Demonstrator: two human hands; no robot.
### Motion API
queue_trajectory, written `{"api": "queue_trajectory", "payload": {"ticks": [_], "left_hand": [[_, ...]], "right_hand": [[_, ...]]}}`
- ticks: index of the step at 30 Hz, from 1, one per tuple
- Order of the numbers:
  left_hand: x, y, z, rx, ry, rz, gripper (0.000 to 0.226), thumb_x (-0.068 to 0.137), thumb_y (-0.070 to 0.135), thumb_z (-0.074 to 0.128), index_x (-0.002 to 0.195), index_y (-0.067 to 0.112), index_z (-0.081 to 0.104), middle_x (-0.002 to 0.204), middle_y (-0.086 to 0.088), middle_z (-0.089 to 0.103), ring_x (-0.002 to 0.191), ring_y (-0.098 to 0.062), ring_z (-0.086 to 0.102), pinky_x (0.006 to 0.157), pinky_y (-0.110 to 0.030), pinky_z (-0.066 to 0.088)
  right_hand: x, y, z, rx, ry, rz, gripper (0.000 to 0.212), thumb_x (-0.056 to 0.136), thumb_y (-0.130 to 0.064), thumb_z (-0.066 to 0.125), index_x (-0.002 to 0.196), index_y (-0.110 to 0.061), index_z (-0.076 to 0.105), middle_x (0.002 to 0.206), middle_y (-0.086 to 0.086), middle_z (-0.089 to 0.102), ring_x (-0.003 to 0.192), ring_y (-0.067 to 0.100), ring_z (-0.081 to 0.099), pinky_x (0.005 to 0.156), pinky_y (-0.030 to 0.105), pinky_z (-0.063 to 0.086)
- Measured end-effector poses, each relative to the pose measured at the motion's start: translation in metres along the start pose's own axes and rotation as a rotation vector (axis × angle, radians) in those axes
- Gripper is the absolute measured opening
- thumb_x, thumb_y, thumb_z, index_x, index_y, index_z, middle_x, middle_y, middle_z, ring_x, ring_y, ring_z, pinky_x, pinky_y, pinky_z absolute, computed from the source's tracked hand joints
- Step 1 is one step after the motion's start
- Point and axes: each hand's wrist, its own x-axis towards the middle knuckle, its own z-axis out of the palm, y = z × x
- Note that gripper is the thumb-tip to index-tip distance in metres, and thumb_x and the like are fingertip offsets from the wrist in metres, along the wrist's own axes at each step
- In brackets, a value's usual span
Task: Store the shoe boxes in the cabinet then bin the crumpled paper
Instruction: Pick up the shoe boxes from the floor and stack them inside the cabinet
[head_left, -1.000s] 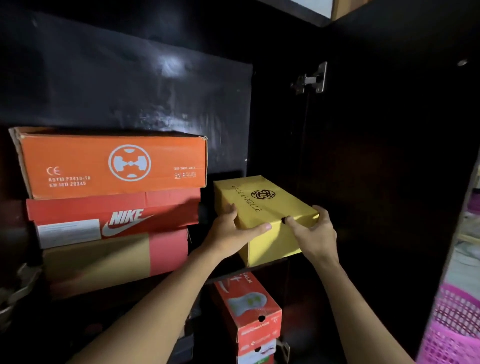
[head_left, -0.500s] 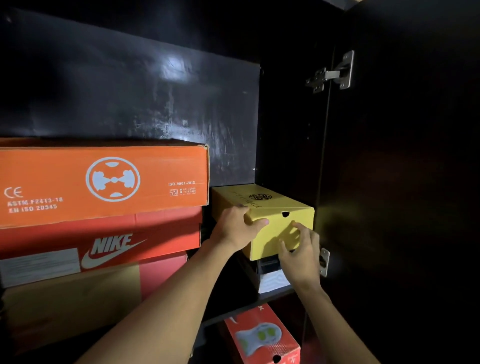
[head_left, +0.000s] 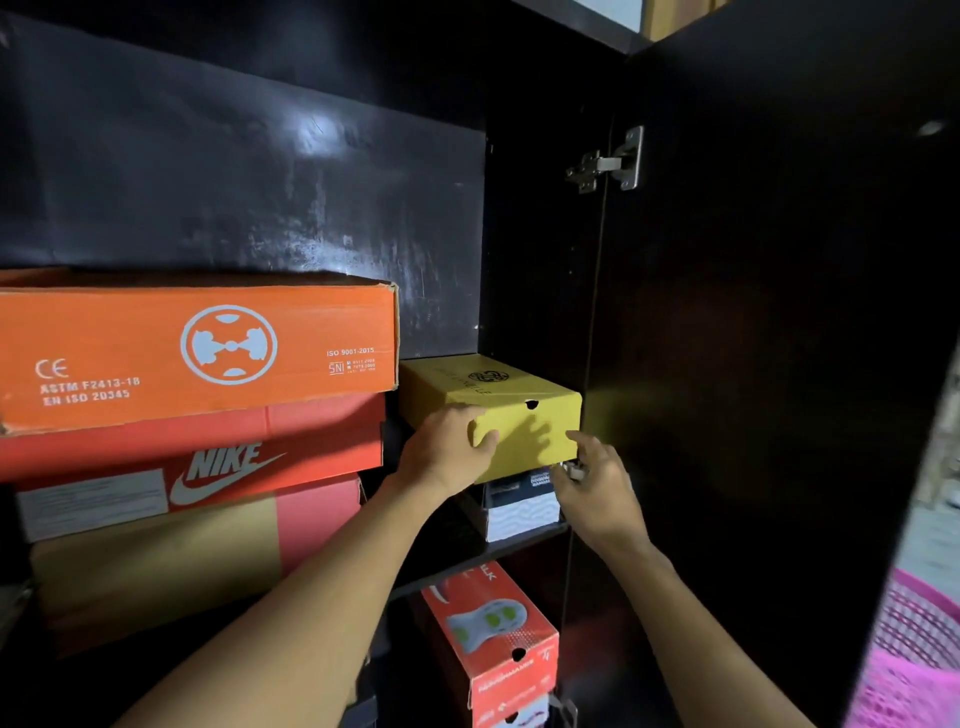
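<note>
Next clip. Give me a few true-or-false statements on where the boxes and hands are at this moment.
1. The yellow box rests on a dark-and-white box. True.
2. The orange box lies under the Nike box. False: it lies on top of it.
3. The left hand grips the yellow box's near left corner. True.
4. The pink basket stands inside the cabinet. False: it is outside, past the open cabinet door.

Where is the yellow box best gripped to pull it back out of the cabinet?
Probably take the yellow box by its front end, from the front, a hand on each front corner, as the left hand holds one. Only that short face looks outward; the orange box crowds its left, the cabinet wall its right.
</note>
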Motion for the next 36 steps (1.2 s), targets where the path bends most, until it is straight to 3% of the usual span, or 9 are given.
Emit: {"api": "queue_trajectory", "payload": {"ticks": [5, 8, 10, 13, 17, 22, 26, 30, 36], "left_hand": [[-0.065, 0.018, -0.017, -0.13, -0.076, 0.077, 0.034, 0.092, 0.035, 0.062, 0.121, 0.017, 0.068, 0.119, 0.001, 0.068, 0.112, -0.014, 0.061, 0.086, -0.019, 0.043], [-0.109, 0.031, -0.023, -0.224, -0.118, 0.109, 0.018, 0.093, 0.031, 0.062, 0.104, 0.021, 0.072, 0.103, -0.002, 0.07, 0.094, -0.01, 0.06, 0.085, -0.03, 0.048], [-0.138, 0.039, -0.025, -0.272, -0.124, 0.105, 0.022, 0.092, 0.03, 0.064, 0.108, 0.018, 0.072, 0.1, 0.004, 0.068, 0.095, -0.007, 0.059, 0.083, -0.016, 0.042], [-0.179, 0.044, -0.015, -0.34, -0.143, 0.124, 0.013, 0.09, 0.028, 0.066, 0.099, 0.022, 0.073, 0.097, -0.002, 0.071, 0.09, -0.006, 0.06, 0.081, -0.02, 0.046], [-0.233, 0.047, 0.015, -0.407, -0.303, 0.066, 0.027, 0.088, 0.035, 0.066, 0.113, 0.024, 0.071, 0.11, 0.002, 0.07, 0.102, -0.012, 0.065, 0.093, -0.03, 0.051], [-0.301, 0.049, 0.063, -0.421, -0.465, 0.047, 0.03, 0.088, 0.038, 0.065, 0.115, 0.026, 0.07, 0.114, 0.003, 0.07, 0.109, -0.009, 0.062, 0.096, -0.03, 0.05], [-0.36, 0.054, 0.105, -0.483, -0.565, -0.032, 0.03, 0.089, 0.034, 0.064, 0.117, 0.024, 0.069, 0.112, 0.003, 0.069, 0.1, -0.012, 0.065, 0.087, -0.03, 0.053], [-0.439, 0.056, 0.149, -0.568, -0.627, -0.172, 0.027, 0.091, 0.031, 0.064, 0.117, 0.024, 0.066, 0.104, 0.006, 0.069, 0.084, -0.003, 0.063, 0.069, -0.012, 0.045], [-0.564, 0.062, 0.22, -0.587, -0.707, -0.408, 0.044, 0.09, 0.035, 0.064, 0.131, 0.022, 0.058, 0.123, 0.002, 0.061, 0.107, -0.011, 0.058, 0.085, -0.021, 0.042]], "right_hand": [[-0.056, -0.002, -0.038, -0.057, 0.043, -0.021, 0.045, 0.091, -0.03, 0.064, 0.136, -0.024, 0.055, 0.127, 0.0, 0.055, 0.117, 0.018, 0.056, 0.094, 0.033, 0.048], [-0.097, -0.003, -0.056, -0.072, 0.054, -0.021, 0.043, 0.09, -0.027, 0.066, 0.132, -0.025, 0.058, 0.124, -0.001, 0.058, 0.119, 0.017, 0.058, 0.098, 0.034, 0.048], [-0.127, -0.002, -0.068, -0.093, 0.043, -0.002, 0.043, 0.09, -0.026, 0.066, 0.132, -0.024, 0.058, 0.127, 0.001, 0.059, 0.121, 0.017, 0.057, 0.1, 0.035, 0.048], [-0.174, 0.002, -0.086, -0.132, 0.05, 0.038, 0.046, 0.09, -0.026, 0.065, 0.135, -0.02, 0.056, 0.131, 0.005, 0.059, 0.123, 0.018, 0.057, 0.102, 0.035, 0.046], [-0.239, 0.02, -0.105, -0.174, 0.062, 0.126, 0.047, 0.091, -0.025, 0.064, 0.137, -0.022, 0.055, 0.132, 0.004, 0.058, 0.123, 0.016, 0.056, 0.102, 0.031, 0.044], [-0.318, 0.066, -0.114, -0.2, 0.057, 0.259, 0.047, 0.093, -0.025, 0.063, 0.138, -0.022, 0.053, 0.132, 0.004, 0.057, 0.124, 0.017, 0.055, 0.097, 0.027, 0.042], [-0.379, 0.108, -0.118, -0.207, 0.042, 0.319, 0.047, 0.09, -0.025, 0.066, 0.136, -0.019, 0.056, 0.129, 0.005, 0.062, 0.118, 0.019, 0.059, 0.1, 0.038, 0.049], [-0.443, 0.153, -0.116, -0.161, 0.043, 0.379, 0.044, 0.09, -0.019, 0.067, 0.133, -0.012, 0.057, 0.127, 0.008, 0.063, 0.114, 0.021, 0.062, 0.098, 0.038, 0.05], [-0.54, 0.214, -0.109, -0.096, 0.008, 0.528, 0.045, 0.093, -0.022, 0.062, 0.137, -0.017, 0.053, 0.136, 0.001, 0.058, 0.121, 0.017, 0.057, 0.101, 0.035, 0.047]]}}
